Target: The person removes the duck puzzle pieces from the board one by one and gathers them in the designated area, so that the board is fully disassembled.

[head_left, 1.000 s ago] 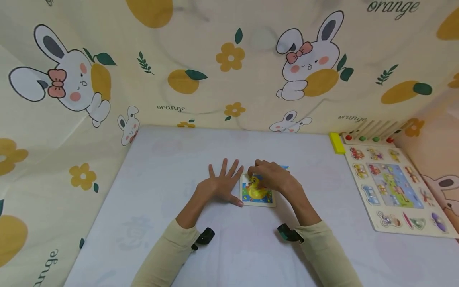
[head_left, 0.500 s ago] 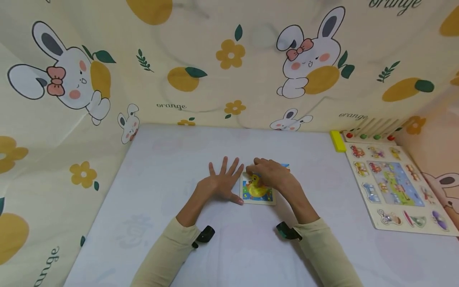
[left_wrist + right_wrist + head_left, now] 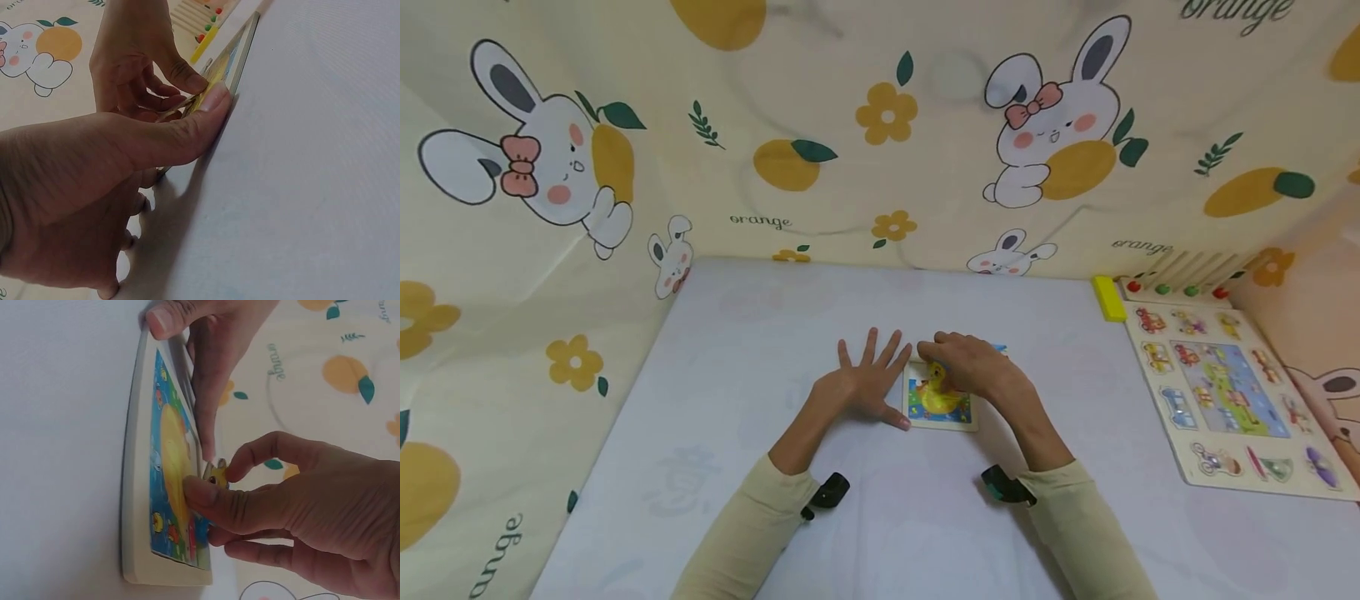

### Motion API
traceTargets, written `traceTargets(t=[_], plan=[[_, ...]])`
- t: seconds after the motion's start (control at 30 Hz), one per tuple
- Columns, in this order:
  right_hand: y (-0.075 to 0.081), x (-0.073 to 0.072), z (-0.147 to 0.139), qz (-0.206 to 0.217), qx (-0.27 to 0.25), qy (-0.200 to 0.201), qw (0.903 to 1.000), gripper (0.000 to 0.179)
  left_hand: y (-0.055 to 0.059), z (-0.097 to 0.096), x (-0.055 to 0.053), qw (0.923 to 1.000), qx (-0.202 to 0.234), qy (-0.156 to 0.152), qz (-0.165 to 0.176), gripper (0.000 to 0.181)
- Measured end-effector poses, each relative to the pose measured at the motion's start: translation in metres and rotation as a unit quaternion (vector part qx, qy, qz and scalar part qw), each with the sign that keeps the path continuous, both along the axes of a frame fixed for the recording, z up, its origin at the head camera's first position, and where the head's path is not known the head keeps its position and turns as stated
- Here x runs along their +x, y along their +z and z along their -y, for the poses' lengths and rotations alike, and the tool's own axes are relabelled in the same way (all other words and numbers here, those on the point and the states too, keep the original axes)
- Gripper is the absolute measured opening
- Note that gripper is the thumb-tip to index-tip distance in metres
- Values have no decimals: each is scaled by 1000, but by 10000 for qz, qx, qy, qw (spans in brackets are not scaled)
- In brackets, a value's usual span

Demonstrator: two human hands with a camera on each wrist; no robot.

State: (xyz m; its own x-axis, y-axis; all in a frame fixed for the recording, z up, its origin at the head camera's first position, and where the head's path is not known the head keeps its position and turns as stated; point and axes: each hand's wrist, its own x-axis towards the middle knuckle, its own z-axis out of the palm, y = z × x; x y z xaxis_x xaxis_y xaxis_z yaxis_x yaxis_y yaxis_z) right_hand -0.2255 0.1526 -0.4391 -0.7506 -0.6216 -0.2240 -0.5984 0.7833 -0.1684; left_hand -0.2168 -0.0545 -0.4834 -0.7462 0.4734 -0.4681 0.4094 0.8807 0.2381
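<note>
A small wooden duck puzzle with a pale frame lies on the white table in front of the person. Fingers spread on the table, the left hand is at its left side, and the thumb touches the frame's edge. Over the upper part of the puzzle, the right hand pinches a puzzle piece between thumb and fingers. That yellow piece is tilted up from the board in the right wrist view, partly hidden by the fingers. Behind the right hand, a blue-printed corner peeks out.
On the right of the table lies a large peg puzzle board with vehicle and toy pieces. Behind it are a rack with red and green balls and thin sticks, and a yellow block. Patterned cloth walls the back and sides.
The right hand's fingers have shifted slightly at the puzzle's upper edge, covering more of the duck's head. The left hand stays spread in place.
</note>
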Motion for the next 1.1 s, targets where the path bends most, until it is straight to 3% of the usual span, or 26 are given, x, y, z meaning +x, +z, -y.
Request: traceTargets(t=[0.13, 0.2, 0.37, 0.47, 0.63, 0.73, 0.83, 1.1], plan=[[2, 0, -1, 206, -63, -128, 9997, 37, 7, -1, 2, 10000, -34, -9, 46, 125], [4, 1, -2, 213, -27, -140, 9997, 37, 0, -2, -1, 10000, -3, -22, 20, 127], [4, 1, -1, 50, -37, -108, 9999, 34, -1, -3, -1, 10000, -7, 12, 95, 127], [3, 1, 0, 30, -180, -72, 9998, 30, 5, -1, 1, 9998, -102, 33, 172, 126], [11, -1, -7, 564, -650, -307, 9958, 26, 0, 0, -2, 9998, -52, -17, 190, 128], [20, -2, -17, 741, -1068, -374, 9908, 25, 4, -1, 0, 9999, -114, -26, 114, 127], [29, -3, -29, 596, -1330, -405, 9885, 22, 5, -2, 0, 9999, -80, -9, 82, 127], [44, -6, -71, 300, -1452, -832, 9854, 26, 2, -2, -1, 9999, 51, 41, 95, 129]])
